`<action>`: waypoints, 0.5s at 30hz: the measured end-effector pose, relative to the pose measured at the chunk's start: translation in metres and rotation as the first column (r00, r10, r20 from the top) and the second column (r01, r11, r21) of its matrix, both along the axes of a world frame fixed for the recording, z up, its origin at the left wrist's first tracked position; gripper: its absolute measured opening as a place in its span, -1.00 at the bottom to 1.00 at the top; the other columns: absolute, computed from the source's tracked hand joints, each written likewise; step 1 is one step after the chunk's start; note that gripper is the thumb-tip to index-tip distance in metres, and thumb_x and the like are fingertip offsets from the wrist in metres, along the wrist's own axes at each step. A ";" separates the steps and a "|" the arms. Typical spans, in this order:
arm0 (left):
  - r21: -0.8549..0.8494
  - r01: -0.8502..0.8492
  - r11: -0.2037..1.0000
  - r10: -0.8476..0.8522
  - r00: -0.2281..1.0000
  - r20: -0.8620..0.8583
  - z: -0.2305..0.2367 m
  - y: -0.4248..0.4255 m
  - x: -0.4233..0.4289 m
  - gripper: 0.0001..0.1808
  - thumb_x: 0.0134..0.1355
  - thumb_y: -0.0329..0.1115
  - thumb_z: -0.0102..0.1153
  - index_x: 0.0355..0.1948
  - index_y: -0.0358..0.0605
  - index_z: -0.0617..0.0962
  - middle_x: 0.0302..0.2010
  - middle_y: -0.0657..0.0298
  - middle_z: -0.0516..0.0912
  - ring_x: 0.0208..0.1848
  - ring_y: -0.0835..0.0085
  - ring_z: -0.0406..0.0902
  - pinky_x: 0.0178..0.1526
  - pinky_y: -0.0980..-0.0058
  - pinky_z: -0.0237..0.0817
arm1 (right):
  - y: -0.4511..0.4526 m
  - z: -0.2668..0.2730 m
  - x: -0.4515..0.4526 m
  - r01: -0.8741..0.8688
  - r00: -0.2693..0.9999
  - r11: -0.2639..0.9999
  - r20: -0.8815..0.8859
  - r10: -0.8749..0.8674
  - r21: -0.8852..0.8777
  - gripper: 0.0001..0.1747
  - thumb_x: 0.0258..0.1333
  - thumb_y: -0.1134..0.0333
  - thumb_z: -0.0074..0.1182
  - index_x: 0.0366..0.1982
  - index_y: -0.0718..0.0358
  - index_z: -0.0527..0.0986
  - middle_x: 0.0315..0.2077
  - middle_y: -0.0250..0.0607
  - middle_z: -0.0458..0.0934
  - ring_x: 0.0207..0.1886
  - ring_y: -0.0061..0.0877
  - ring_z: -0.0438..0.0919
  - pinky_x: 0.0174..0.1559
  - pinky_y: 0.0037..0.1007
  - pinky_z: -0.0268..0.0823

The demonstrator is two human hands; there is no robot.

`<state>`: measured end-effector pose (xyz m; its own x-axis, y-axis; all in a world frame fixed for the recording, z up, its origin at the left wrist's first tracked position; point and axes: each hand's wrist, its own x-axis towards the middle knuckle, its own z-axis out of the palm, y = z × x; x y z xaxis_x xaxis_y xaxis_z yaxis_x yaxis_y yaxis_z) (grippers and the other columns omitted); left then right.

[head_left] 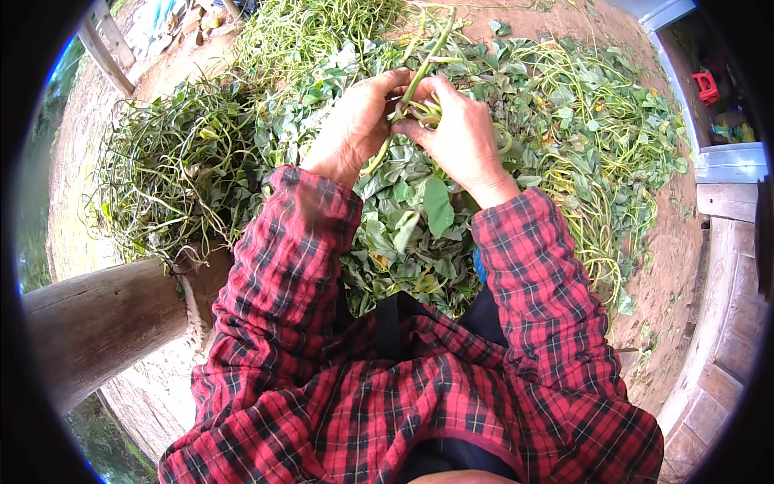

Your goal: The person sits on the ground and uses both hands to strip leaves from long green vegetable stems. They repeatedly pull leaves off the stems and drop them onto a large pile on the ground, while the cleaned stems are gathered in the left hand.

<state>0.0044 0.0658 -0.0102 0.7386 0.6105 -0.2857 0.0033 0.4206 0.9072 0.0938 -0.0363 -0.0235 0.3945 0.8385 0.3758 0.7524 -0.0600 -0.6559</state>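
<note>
Both hands are raised close together in front of my chest. My left hand [357,118] pinches a thick green vine stem [430,53] near its middle. Bent around a small bundle of green stems [428,110], my right hand [462,136] meets the left at the same spot. One stem end sticks up past the fingers, and another part curves down below my left palm. Heart-shaped green leaves [438,207] lie under my hands, on a broad heap of loose leaves [387,236]. The fingertips partly hide where the stems cross.
A tangled pile of vines [175,163] lies at the left, beside a thick wooden post [115,314]. Pale green stems [314,36] are heaped at the far side. More leafy vines [580,109] cover the bare soil [656,345] at right, near a wooden wall [728,290].
</note>
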 end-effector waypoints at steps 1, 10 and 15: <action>0.015 0.010 1.000 -0.010 1.000 -0.013 0.001 0.000 -0.001 -0.69 0.23 -0.27 -0.09 -0.14 -0.29 0.49 -0.23 0.16 0.56 -0.20 0.44 0.47 -0.17 0.49 0.33 | 0.000 0.002 0.001 0.006 1.000 0.999 -0.023 -0.007 -0.034 -0.62 -0.18 0.25 0.29 -0.30 0.20 0.43 -0.47 -0.16 0.59 -0.40 -0.36 0.61 -0.34 -0.41 0.43; 0.354 0.410 0.841 -0.315 0.902 -0.296 -0.004 0.004 -0.006 -0.75 0.22 -0.33 0.00 -0.18 -0.28 0.56 -0.52 0.34 0.56 -0.51 0.67 0.38 -0.42 0.69 0.22 | -0.014 0.010 0.021 0.076 0.997 0.985 0.045 -0.069 -0.157 -0.78 -0.03 0.20 0.15 -0.38 0.18 0.54 -0.55 -0.19 0.61 -0.47 -0.44 0.61 -0.40 -0.40 0.42; 0.436 0.422 0.795 -0.319 0.902 -0.292 -0.006 0.005 -0.006 -0.76 0.23 -0.31 0.02 -0.19 -0.26 0.56 -0.54 0.41 0.54 -0.51 0.69 0.38 -0.42 0.69 0.25 | -0.015 0.010 0.046 0.123 0.976 0.978 -0.159 -0.149 -0.166 -0.79 -0.01 0.17 0.17 -0.39 0.14 0.56 -0.60 -0.29 0.58 -0.58 -0.62 0.54 -0.47 -0.50 0.38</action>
